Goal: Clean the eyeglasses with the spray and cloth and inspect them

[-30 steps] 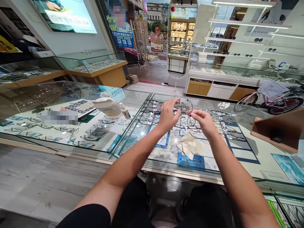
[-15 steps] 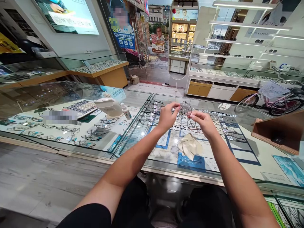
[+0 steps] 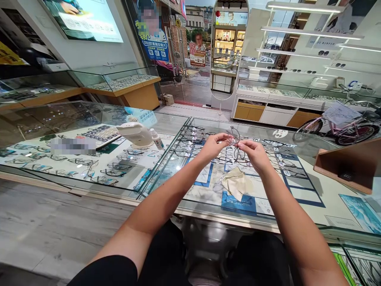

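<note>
Both my hands hold a thin-framed pair of glasses (image 3: 235,139) in the air above a glass display counter (image 3: 184,198). My left hand (image 3: 214,146) pinches its left side with fingers closed. My right hand (image 3: 254,155) grips the right side, fingers curled. A beige cleaning cloth (image 3: 236,184) lies crumpled on the glass just below my hands. Rows of spectacle frames (image 3: 190,139) lie inside the case beneath.
A white device (image 3: 135,134) and a small spray bottle (image 3: 156,139) stand on the counter to the left. A wooden box (image 3: 348,165) sits at the right. A pink bicycle (image 3: 339,129) stands behind. Wall shelves and more display cases surround the shop.
My hands have dropped slightly and drawn the glasses lower and closer together; the frame has tilted, so less of its lens shows above my fingers.
</note>
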{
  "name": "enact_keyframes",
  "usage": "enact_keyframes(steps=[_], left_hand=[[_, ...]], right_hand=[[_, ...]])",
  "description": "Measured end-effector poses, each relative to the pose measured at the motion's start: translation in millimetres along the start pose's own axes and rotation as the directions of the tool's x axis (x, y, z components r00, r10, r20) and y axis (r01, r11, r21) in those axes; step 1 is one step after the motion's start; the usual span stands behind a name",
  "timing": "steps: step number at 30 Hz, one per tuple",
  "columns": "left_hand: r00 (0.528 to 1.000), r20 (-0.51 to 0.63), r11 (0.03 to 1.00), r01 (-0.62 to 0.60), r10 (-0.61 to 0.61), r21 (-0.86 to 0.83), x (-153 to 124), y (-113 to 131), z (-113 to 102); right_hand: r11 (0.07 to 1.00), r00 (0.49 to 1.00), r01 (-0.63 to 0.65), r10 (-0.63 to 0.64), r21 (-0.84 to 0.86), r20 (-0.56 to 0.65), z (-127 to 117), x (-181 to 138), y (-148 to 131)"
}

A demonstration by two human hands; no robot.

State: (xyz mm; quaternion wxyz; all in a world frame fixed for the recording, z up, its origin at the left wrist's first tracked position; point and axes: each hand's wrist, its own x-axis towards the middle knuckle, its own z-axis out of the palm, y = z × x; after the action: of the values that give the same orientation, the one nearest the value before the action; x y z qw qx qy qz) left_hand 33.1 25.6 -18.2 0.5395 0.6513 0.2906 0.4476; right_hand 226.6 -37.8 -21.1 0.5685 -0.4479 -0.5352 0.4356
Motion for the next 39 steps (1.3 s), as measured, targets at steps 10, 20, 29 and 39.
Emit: enact_keyframes(steps=[10,20,29,39], left_hand=[[0.998,0.061,0.991,0.019,-0.027,0.133,-16,13,13],[1.0,-0.026,0.998,0.012,-0.01,0.069,-17,9,18],[0.975,-0.187,0.972,-0.078,0.121,0.221,-17,10,14],[0.935,0.052,0.824,-0.333,0.349,0.458,-11,16,-6]], right_hand=[[0.998,0.986,0.058,-0.062,-0.031,-0.156,-1,2,1],[0.984,0.971,-0.101,0.129,0.143,-0.202,-5,6,1],[0.98,0.969,-0.144,0.168,0.139,-0.18,-3,4,-7],[0.973,0.976,-0.194,0.204,0.126,-0.075,-7,4,-10]])
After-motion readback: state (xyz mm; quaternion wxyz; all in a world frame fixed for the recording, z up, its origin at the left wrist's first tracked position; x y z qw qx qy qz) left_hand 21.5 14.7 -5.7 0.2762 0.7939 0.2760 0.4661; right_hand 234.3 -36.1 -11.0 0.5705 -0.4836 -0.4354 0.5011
